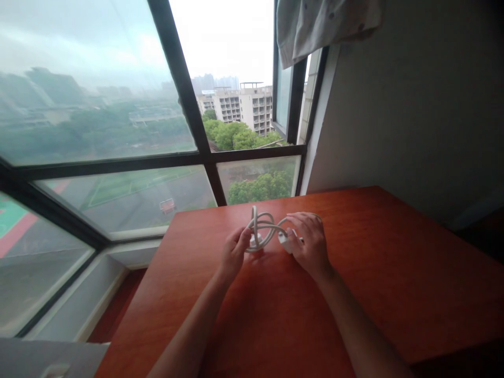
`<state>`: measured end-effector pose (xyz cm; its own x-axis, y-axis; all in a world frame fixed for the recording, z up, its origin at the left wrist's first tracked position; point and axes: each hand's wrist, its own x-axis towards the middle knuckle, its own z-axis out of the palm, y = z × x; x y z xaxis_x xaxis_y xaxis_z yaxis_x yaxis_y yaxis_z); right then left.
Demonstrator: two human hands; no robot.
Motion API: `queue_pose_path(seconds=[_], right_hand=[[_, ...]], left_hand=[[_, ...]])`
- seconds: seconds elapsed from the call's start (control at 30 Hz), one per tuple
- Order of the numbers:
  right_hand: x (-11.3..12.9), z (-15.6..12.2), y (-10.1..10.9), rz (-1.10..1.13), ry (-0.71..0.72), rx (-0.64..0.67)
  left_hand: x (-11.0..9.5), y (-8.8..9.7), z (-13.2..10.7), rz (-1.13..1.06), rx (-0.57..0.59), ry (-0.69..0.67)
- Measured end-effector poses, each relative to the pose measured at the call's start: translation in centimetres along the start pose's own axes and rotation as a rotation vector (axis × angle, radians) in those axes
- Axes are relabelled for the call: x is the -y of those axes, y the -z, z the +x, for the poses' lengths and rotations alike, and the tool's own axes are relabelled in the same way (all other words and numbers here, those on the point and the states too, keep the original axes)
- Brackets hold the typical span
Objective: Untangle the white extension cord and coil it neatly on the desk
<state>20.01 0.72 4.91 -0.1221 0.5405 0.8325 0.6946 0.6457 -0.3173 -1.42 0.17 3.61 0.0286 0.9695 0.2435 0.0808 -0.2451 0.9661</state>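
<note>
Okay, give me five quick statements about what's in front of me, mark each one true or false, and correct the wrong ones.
1. The left hand holds the looped white cable. True.
2. The right hand lies flat on bare wood. False: the right hand holds a white block beside the loops.
3. The table is reddish brown. True.
4. The pale curtain hangs at the picture's upper left. False: the curtain hangs right of the middle, at the top.
5. Buildings and trees show outside. True.

Reddish-brown table (271, 310) beneath white cable (255, 223)
</note>
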Motion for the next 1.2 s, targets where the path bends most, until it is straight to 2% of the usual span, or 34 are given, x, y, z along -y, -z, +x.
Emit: queue_pose_path(seconds=[0.13,0.33,0.53,0.73,1.2], right_hand=[[1.7,-0.6,-0.6,0.126,0.013,-0.007],[3.2,-2.0,-2.8,0.162,-0.157,0.293],[3.9,-2.6,-4.0,0.105,-0.235,0.43],[3.0,-3.2,-4.3,0.091,-0.22,0.397],[3.2,-3.0,-3.5,0.274,-0.295,0.257]], left_hand=[[0.2,0.3,0.3,-0.072,-0.019,0.024],[0.2,0.0,0.3,-0.108,-0.02,0.045],[-0.8,-1.4,-0.5,-0.134,0.02,0.068],[-1.3,-2.5,-1.2,-0.081,0.064,0.017],[-0.6,-2.4,-1.6,0.111,0.149,-0.088]])
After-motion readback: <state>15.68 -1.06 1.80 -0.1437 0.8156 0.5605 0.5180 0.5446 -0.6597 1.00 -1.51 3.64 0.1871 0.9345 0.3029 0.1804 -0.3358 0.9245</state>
